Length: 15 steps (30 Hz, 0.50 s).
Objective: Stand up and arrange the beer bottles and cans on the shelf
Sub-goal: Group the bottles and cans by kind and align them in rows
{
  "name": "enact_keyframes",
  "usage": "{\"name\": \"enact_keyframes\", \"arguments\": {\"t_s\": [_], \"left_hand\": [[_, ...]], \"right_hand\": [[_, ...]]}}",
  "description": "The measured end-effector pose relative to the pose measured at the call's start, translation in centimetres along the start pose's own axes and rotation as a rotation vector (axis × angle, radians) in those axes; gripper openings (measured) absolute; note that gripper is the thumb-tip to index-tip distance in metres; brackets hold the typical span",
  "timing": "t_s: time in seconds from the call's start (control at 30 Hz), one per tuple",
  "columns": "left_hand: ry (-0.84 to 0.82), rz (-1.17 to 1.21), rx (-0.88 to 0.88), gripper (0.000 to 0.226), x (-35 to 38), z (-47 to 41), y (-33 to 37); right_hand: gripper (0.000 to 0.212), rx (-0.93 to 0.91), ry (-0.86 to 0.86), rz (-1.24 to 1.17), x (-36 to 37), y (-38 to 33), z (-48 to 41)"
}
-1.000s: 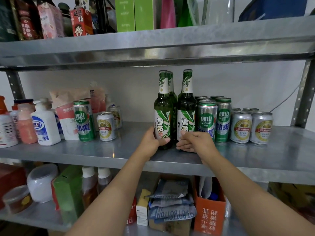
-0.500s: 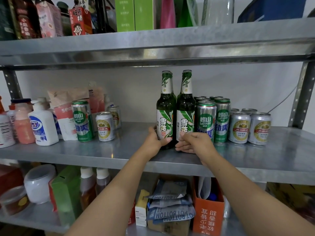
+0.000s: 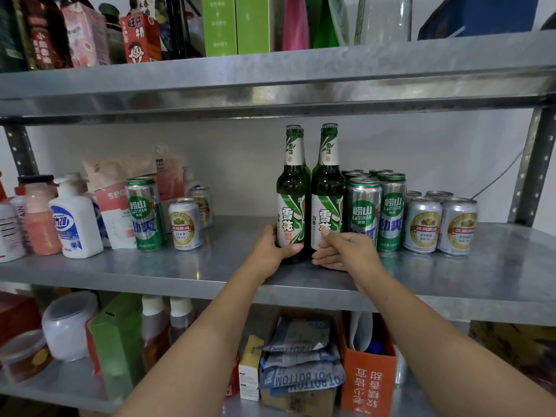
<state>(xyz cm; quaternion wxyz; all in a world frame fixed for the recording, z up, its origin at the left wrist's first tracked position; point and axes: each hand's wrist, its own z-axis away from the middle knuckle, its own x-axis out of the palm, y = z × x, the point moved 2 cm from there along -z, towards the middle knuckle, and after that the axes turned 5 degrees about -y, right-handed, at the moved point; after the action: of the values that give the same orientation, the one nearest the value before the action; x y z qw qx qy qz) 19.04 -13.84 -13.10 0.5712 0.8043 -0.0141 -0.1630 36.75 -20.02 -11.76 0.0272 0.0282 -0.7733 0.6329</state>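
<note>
While left bottle (image 3: 293, 203) and right bottle (image 3: 327, 191) stand touching near the front edge of the shelf (image 3: 228, 266) | left hand (image 3: 269, 251) grips left bottle low | right hand (image 3: 346, 252) presses flat fingers on right bottle | likely heavy, slick, breakable: grasp body

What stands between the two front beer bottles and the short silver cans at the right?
Tall green Laoshan cans, standing upright in rows, as the head view shows.
</note>
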Motion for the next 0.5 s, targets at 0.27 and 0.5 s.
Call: {"name": "enact_keyframes", "arguments": {"t_s": [0.27, 0.5], "left_hand": [[-0.019, -0.063, 0.002, 0.061, 0.09, -0.22, 0.02], [-0.013, -0.027, 0.018, 0.058, 0.17, 0.12, 0.33]], "right_hand": [[0.034, 0.003, 0.015, -0.004, 0.11, -0.30, 0.16], [0.031, -0.023, 0.074, -0.026, -0.12, -0.35, 0.18]]}}
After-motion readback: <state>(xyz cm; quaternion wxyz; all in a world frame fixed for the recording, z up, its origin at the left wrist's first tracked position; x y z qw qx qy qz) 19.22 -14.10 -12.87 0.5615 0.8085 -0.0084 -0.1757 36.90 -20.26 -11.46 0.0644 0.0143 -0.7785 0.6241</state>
